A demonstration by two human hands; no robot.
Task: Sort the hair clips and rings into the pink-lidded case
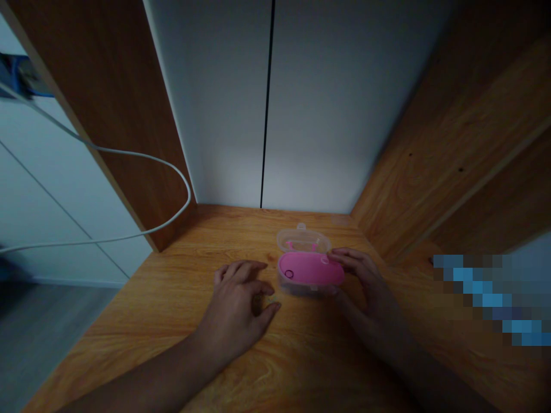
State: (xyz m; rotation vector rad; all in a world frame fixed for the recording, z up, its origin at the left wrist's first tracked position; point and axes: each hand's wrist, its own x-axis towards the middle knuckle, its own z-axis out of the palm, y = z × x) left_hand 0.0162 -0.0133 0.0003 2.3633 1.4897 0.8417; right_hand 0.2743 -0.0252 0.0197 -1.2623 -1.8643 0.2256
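A small pink oval box [310, 271] with its clear lid [303, 238] flipped open behind it sits on the wooden table [172, 321]. A dark ring lies inside it at its left end. My right hand [365, 281] rests against the box's right side, fingers curled round its edge. My left hand [239, 304] lies on the table just left of the box, fingers bent down toward a small pale thing [270, 298] on the wood that I cannot make out.
White cupboard doors [301, 115] close the back of the alcove. Wooden side panels [451, 160] stand at both sides. A white cable [142, 156] loops in the air at the left. The table's left edge drops to a grey floor [38, 332].
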